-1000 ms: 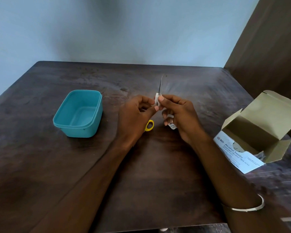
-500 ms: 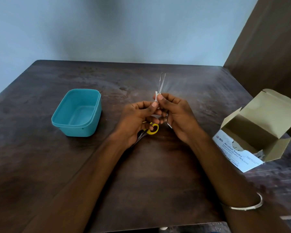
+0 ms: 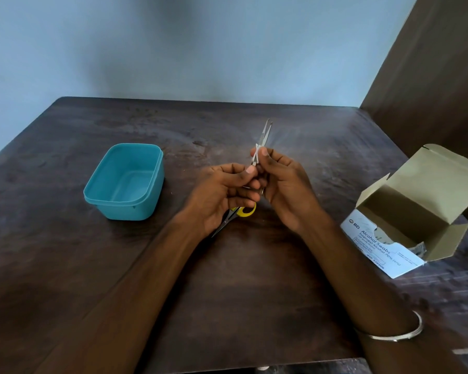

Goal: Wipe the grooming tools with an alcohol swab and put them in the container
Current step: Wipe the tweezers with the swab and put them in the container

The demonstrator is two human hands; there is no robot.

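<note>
Head view: above a dark wooden desk (image 3: 254, 306), the left hand (image 3: 222, 195) grips the lower end of slim metal tweezers (image 3: 265, 132), tips up. The right hand (image 3: 284, 187) pinches a white alcohol swab (image 3: 256, 155) around them. Yellow-handled scissors (image 3: 241, 213) lie mostly hidden beneath the left hand. A teal container (image 3: 125, 182) sits left; an open swab box (image 3: 405, 225) right.

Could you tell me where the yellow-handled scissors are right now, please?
In the head view the yellow-handled scissors lie on the table near its middle, partly hidden under the left hand, right of the teal container.
</note>
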